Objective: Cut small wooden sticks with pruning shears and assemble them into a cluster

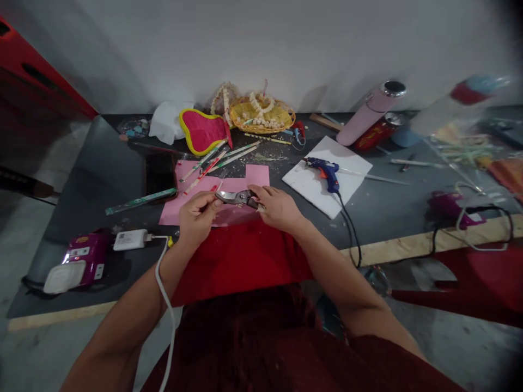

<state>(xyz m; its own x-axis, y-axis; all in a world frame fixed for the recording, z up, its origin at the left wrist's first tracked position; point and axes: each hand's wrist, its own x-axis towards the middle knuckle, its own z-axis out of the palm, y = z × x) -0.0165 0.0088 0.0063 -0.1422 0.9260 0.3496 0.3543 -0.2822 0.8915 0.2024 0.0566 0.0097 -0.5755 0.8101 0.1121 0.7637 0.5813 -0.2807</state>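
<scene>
My right hand is closed round the handles of small metal pruning shears, whose blades point left. My left hand is closed in a pinch at the blade tips; whatever is between its fingers is too small to make out. Both hands are above pink paper near the table's front edge. Several printed paper-wrapped sticks lie behind the hands, partly on the paper. A red cloth hangs in front of me, below the hands.
A blue glue gun rests on a white board, its cable running off the front edge. A yellow basket with beads, a pink flask, a dark phone, and a purple power socket with a charger stand around.
</scene>
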